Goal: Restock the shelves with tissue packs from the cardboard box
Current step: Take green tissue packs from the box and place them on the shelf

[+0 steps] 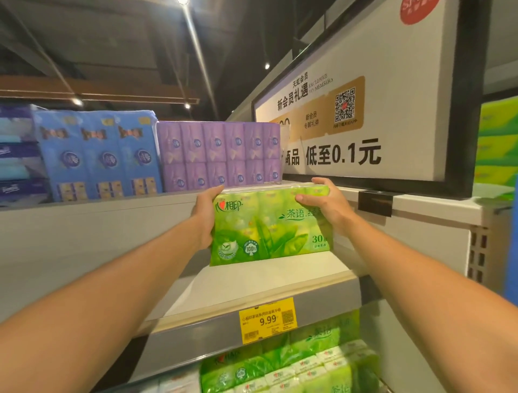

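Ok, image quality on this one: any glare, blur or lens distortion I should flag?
Head view: a ceiling lamp flares into a long streak across the top; wide-angle bending bows the shelf edge and stretches the forearms; the green pack between both hands is sharp, while the lower packs smear at the frame bottom.

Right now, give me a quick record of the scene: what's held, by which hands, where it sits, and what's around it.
held item: green tissue pack
left hand: grips the pack's left end
right hand: grips the pack's upper right end
position: upright over the bare shelf; contact unclear
price tag: yellow, on shelf edge, 9.99
above left: purple packs, blue packs
below: more green packs
cardboard box: not visible
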The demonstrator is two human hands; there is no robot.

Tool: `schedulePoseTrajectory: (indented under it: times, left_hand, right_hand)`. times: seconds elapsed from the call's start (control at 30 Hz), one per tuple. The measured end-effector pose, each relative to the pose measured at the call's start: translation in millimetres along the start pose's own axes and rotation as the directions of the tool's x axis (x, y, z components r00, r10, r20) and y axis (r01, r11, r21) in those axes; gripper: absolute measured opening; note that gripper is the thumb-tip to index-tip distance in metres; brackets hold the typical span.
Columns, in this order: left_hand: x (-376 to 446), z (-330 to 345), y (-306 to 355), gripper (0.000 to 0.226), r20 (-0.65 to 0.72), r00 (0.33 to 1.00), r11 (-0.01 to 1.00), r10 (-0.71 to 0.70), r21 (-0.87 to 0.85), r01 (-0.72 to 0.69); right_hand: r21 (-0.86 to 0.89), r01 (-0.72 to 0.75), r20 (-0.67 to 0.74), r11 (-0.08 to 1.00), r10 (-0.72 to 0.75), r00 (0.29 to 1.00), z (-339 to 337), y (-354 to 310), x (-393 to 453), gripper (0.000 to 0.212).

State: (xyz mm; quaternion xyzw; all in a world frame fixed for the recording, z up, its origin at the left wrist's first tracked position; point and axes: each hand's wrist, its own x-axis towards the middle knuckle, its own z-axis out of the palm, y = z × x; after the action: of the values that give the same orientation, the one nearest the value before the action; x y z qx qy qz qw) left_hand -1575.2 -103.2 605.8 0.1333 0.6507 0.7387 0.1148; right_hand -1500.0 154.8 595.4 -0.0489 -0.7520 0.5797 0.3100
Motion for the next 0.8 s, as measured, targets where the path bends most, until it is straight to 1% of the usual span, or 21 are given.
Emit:
schedulePoseTrajectory:
  times: [0.1,0.17,0.23,0.27,0.3,0.33,0.37,0.4,0.43,0.47,0.5,0.53,0.57,0.63,0.7,0.77,0.8]
  left_hand:
    - [1.1,5.3,-2.6,0.043,-0.012,1.000,1.000,0.003,0.017,-0.003]
    - [1.5,6.5,-2.5,0.048,-0.015,1.000,1.000,0.000,0.030,0.000]
    - [-4.4,5.5,0.6,0.055,0.007,1.000,0.999,-0.013,0.042,0.013]
    - [-9.6,5.2,2.6,0.061,-0.002,1.000,0.999,-0.016,0.052,0.016]
    - [-13.8,5.9,4.0,0.070,-0.048,0.999,0.997,-0.005,0.074,0.009]
    - [-17.1,6.5,3.8,0.082,-0.153,0.988,0.989,0.028,0.146,-0.005]
    - [-22.6,7.8,2.9,0.091,-0.291,0.950,0.963,0.110,0.268,-0.029]
    - [-31.0,9.6,2.7,0.092,-0.385,0.889,0.906,0.248,0.418,-0.072]
    - [-41.1,13.0,2.9,0.082,-0.406,0.814,0.814,0.415,0.566,-0.132]
    - [-54.0,17.4,3.7,0.068,-0.356,0.740,0.702,0.570,0.679,-0.215]
    - [-68.5,23.2,3.6,0.055,-0.255,0.680,0.589,0.687,0.744,-0.316]
    - [-80.6,29.3,2.4,0.046,-0.141,0.640,0.492,0.755,0.768,-0.410]
    - [-91.1,35.1,-0.3,0.040,-0.028,0.622,0.421,0.783,0.760,-0.495]
    - [-117.1,48.2,-10.4,0.035,0.169,0.613,0.339,0.772,0.707,-0.621]
    - [-148.9,64.6,-29.4,0.036,0.338,0.572,0.281,0.748,0.620,-0.733]
    - [-186.4,81.7,-55.3,0.039,0.476,0.535,0.255,0.698,0.533,-0.807]
    - [-205.8,89.7,-71.7,0.041,0.543,0.527,0.261,0.654,0.491,-0.831]
  right_hand:
    - [0.062,-0.010,0.003,0.998,0.010,1.000,-0.3,-2.6,-1.2,0.095]
    - [0.041,-0.002,-0.023,0.999,0.003,1.000,0.2,-0.6,-0.4,0.099]
    - [-0.057,0.025,-0.078,0.998,-0.030,0.997,3.1,-2.9,-5.2,0.101]
    - [-0.127,0.048,-0.113,0.991,-0.062,0.992,5.1,-5.8,-9.7,0.097]
    - [-0.202,0.080,-0.149,0.976,-0.112,0.982,7.1,-9.5,-14.1,0.092]
    - [-0.292,0.116,-0.184,0.949,-0.174,0.967,9.2,-15.0,-20.8,0.089]
    - [-0.389,0.144,-0.209,0.910,-0.239,0.948,11.1,-21.6,-30.2,0.088]
    - [-0.489,0.175,-0.213,0.855,-0.311,0.926,13.0,-29.8,-42.6,0.088]
    - [-0.577,0.203,-0.196,0.791,-0.375,0.906,14.4,-36.3,-54.8,0.088]
    - [-0.652,0.227,-0.158,0.723,-0.423,0.892,15.3,-43.6,-69.6,0.088]
    - [-0.706,0.242,-0.119,0.666,-0.448,0.886,15.3,-49.4,-86.7,0.088]
    - [-0.740,0.259,-0.080,0.621,-0.463,0.882,14.2,-53.6,-103.4,0.088]
    - [-0.760,0.270,-0.055,0.591,-0.474,0.879,12.0,-56.8,-121.0,0.087]
    - [-0.794,0.256,-0.049,0.551,-0.479,0.877,3.0,-58.7,-168.9,0.083]
    - [-0.833,0.182,-0.087,0.522,-0.449,0.889,-10.3,-54.2,-226.1,0.082]
    - [-0.866,0.076,-0.154,0.495,-0.408,0.900,-25.7,-45.9,-293.4,0.084]
    - [-0.872,0.013,-0.200,0.490,-0.381,0.903,-33.1,-41.4,-330.6,0.085]
